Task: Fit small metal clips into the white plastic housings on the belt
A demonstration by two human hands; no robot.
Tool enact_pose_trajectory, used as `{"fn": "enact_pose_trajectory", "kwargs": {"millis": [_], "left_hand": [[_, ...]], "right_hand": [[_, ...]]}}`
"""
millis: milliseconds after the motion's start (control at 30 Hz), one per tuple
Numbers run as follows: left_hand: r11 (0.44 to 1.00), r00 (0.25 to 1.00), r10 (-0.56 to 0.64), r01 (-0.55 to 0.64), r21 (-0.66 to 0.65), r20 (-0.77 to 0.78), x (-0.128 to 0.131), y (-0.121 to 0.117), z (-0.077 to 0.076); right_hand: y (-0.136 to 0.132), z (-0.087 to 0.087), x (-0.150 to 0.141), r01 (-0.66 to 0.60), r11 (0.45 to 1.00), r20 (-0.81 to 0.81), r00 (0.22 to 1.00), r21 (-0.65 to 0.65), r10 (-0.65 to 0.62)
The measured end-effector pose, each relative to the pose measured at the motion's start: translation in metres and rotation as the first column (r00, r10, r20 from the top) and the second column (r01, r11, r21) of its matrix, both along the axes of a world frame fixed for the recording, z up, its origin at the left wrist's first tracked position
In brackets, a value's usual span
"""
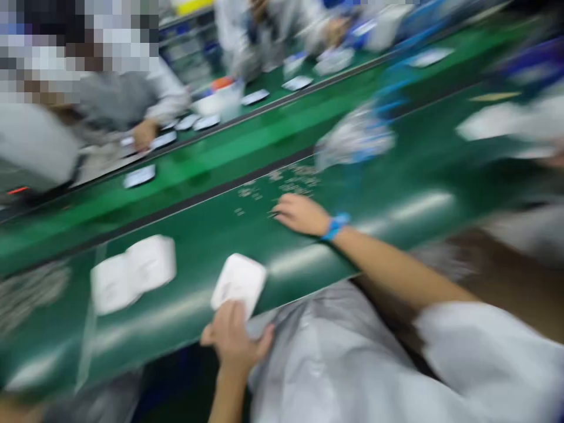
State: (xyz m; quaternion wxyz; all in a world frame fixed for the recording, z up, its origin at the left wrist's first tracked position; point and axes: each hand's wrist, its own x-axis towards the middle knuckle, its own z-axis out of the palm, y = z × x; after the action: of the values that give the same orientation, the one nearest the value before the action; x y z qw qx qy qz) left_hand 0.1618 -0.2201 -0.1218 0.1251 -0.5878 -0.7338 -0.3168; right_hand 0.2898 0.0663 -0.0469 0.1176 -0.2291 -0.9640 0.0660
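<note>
A white square piece with rounded corners (pixel 240 281) lies near the front edge of the green work surface. My left hand (pixel 235 338) has its fingers on the near end of this piece, with the thumb spread away to the side. Farther right, my right hand (pixel 304 214), with a blue band on the wrist, is closed in a pinch beside scattered small parts (pixel 302 179). Something thin and dark shows at its fingertips, too blurred to name. Two more white square pieces (pixel 152 264) lie together on the left.
A clear plastic bag (pixel 355 138) stands beyond my right hand. A raised green belt (pixel 198 155) runs along the back, bearing a white piece (pixel 140 175). Co-workers sit across it; one hand (pixel 145 134) handles pale pieces. More white items (pixel 493 121) lie at far right.
</note>
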Motion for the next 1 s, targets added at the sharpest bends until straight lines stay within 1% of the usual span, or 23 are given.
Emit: {"fn": "enact_pose_trajectory", "kwargs": {"millis": [33, 67, 100, 133, 167, 200, 267, 300, 333, 400, 467, 567, 733, 867, 1000], "left_hand": [[0.998, 0.992, 0.069, -0.068, 0.009, -0.107, -0.001, -0.017, 0.004], [0.995, 0.975, 0.101, -0.098, 0.024, -0.196, -0.001, -0.027, 0.006], [0.994, 0.962, 0.11, -0.103, 0.044, -0.248, -0.001, -0.031, 0.008], [0.992, 0.959, 0.122, -0.106, 0.073, -0.258, -0.001, -0.03, 0.008], [0.986, 0.96, 0.147, -0.123, 0.112, -0.239, -0.002, -0.028, 0.01], [0.976, 0.958, 0.188, -0.157, 0.155, -0.216, -0.003, -0.025, 0.012], [0.943, 0.937, 0.304, -0.271, 0.193, -0.17, -0.006, -0.019, 0.019], [0.924, 0.92, 0.366, -0.342, 0.17, -0.142, -0.009, -0.017, 0.024], [0.908, 0.903, 0.414, -0.401, 0.117, -0.113, -0.012, -0.015, 0.028], [0.889, 0.888, 0.456, -0.458, -0.022, -0.053, -0.022, -0.011, 0.034], [0.883, 0.89, 0.457, -0.454, -0.12, 0.0, -0.031, -0.006, 0.038], [0.889, 0.903, 0.428, -0.413, -0.196, 0.04, -0.038, 0.001, 0.041], [0.897, 0.916, 0.398, -0.376, -0.234, 0.053, -0.04, 0.002, 0.045], [0.882, 0.903, 0.416, -0.372, -0.287, 0.109, -0.042, 0.004, 0.05], [0.866, 0.904, 0.41, -0.345, -0.363, 0.119, -0.043, 0.008, 0.059]], "right_hand": [[0.009, -0.012, 0.001, -0.036, 0.998, -0.046, 0.998, -0.049, 0.034], [0.018, -0.027, -0.002, -0.059, 0.995, -0.09, 0.995, -0.086, 0.051], [0.025, -0.042, -0.005, -0.071, 0.992, -0.123, 0.991, -0.106, 0.058], [0.029, -0.054, -0.008, -0.071, 0.994, -0.148, 0.987, -0.079, 0.058], [0.03, -0.063, -0.008, -0.076, 0.995, -0.149, 0.987, -0.065, 0.066], [0.029, -0.067, -0.007, -0.065, 0.996, -0.143, 0.988, -0.052, 0.057], [0.023, -0.066, -0.001, -0.045, 0.998, -0.113, 0.993, -0.036, 0.04], [0.02, -0.062, 0.001, -0.034, 0.999, -0.1, 0.994, -0.036, 0.031], [0.018, -0.059, 0.003, -0.028, 0.999, -0.092, 0.995, -0.039, 0.024], [0.017, -0.054, 0.003, -0.022, 0.999, -0.088, 0.996, -0.048, 0.017], [0.019, -0.053, 0.002, -0.023, 0.998, -0.091, 0.996, -0.054, 0.018], [0.022, -0.054, 0.002, -0.05, 0.997, -0.099, 0.994, -0.057, 0.044], [0.023, -0.053, 0.004, -0.088, 0.994, -0.098, 0.992, -0.068, 0.081], [0.023, -0.052, 0.004, -0.082, 0.994, -0.071, 0.995, -0.076, 0.077], [0.024, -0.054, 0.004, -0.097, 0.994, -0.078, 0.993, -0.051, 0.093]]}}
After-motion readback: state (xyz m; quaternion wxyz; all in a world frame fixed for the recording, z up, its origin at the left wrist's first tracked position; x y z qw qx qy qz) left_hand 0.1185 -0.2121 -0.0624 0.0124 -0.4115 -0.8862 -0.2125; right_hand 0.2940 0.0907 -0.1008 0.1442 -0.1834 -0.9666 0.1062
